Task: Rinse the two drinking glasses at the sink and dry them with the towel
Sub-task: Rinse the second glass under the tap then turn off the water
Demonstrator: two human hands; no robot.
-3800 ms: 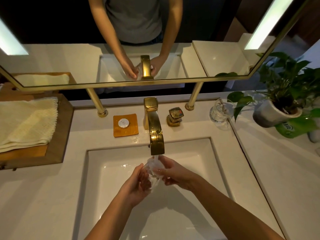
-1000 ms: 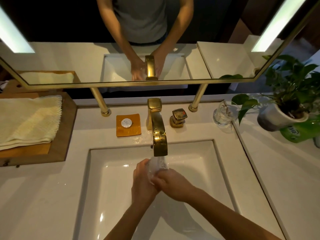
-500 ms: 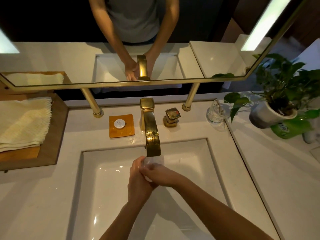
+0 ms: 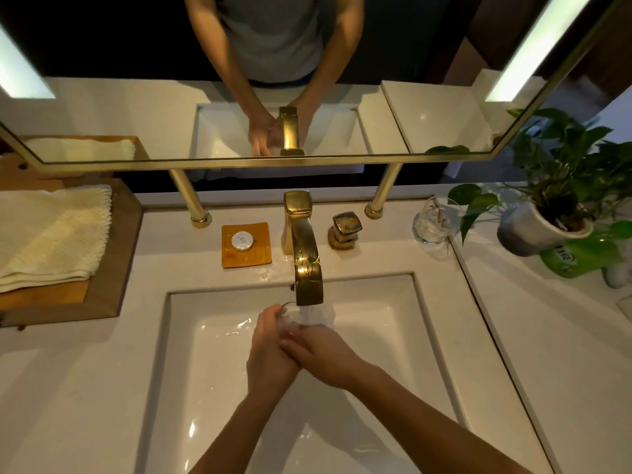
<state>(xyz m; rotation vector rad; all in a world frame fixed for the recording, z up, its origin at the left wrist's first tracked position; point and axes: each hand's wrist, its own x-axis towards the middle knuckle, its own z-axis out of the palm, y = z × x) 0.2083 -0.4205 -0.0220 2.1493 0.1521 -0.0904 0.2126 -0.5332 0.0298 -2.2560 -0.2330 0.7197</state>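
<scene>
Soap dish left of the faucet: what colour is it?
The soap dish is amber-orange; the head view shows it best.

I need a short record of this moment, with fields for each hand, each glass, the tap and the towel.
left hand: grips the first glass
right hand: lies across the left hand at the glass; grip unclear
tap: water runs onto the first glass, over the sink
second glass: stands on the counter, beside the plant
towel: folded on the wooden tray, untouched
</scene>
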